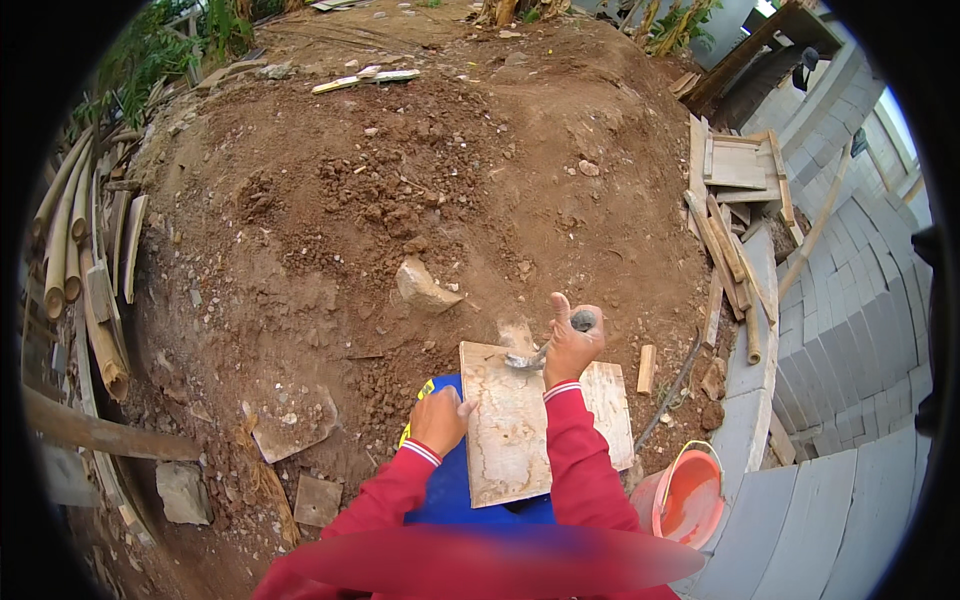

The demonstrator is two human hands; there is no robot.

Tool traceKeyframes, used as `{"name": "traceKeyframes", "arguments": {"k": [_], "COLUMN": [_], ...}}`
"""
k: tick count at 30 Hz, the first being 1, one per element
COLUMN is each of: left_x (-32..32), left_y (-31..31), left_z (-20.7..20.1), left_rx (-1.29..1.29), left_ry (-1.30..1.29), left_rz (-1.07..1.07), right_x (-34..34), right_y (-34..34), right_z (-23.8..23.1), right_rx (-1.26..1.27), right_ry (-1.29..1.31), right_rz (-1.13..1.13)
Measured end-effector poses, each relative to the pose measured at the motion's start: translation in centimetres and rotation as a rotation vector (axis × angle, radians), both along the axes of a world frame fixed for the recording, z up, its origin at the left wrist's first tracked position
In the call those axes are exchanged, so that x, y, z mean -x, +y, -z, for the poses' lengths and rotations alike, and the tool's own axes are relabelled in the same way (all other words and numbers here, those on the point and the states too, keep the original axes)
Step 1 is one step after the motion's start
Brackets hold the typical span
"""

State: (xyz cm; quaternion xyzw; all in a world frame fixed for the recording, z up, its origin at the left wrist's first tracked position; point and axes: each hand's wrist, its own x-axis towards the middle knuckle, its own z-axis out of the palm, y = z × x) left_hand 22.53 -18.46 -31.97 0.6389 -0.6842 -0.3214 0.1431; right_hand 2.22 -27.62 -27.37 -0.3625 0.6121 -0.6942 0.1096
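A light, stained wooden board (508, 440) lies in front of me over blue material (440, 490) with a yellow patch. At its left edge my left hand (437, 422) is closed, the thumb tip over the edge; the curled fingers are partly hidden. Above the board, my right hand (572, 345) wraps round the dark, rounded handle of what looks like a trowel, thumb pointing up. The trowel's greyish metal part (524, 361) reaches left over the board's far edge. My right forearm covers part of the board.
An orange bucket (692, 495) stands right of the board, beside a grey block wall (745, 425). A pale rock (425, 285) lies ahead on brown soil. Bamboo poles (72, 230) line the left; wood scraps (730, 250) and stacked grey blocks (850, 310) occupy the right.
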Motion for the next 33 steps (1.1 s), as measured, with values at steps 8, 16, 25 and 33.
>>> {"name": "traceKeyframes", "arguments": {"k": [8, 16, 25, 33], "left_x": [4.1, 4.2, 6.0, 6.2], "left_y": [-4.6, -4.5, -7.0, -6.9], "left_z": [4.3, 6.0, 4.1, -1.9], "left_rx": [0.433, 0.458, 0.612, 0.637], "left_ry": [0.160, -0.044, 0.050, 0.092], "left_rz": [-0.056, -0.019, 0.252, 0.749], "right_x": [-2.2, 5.7, 6.6, 8.7], "right_y": [-1.7, 0.6, 2.6, 10.3], "right_z": [0.2, 1.1, -1.8, -0.5], "right_rx": [-0.007, 0.111, 0.230, 0.284], "right_ry": [-0.090, -0.642, -0.625, -0.680], "right_rz": [-0.106, 0.106, 0.016, 0.161]}}
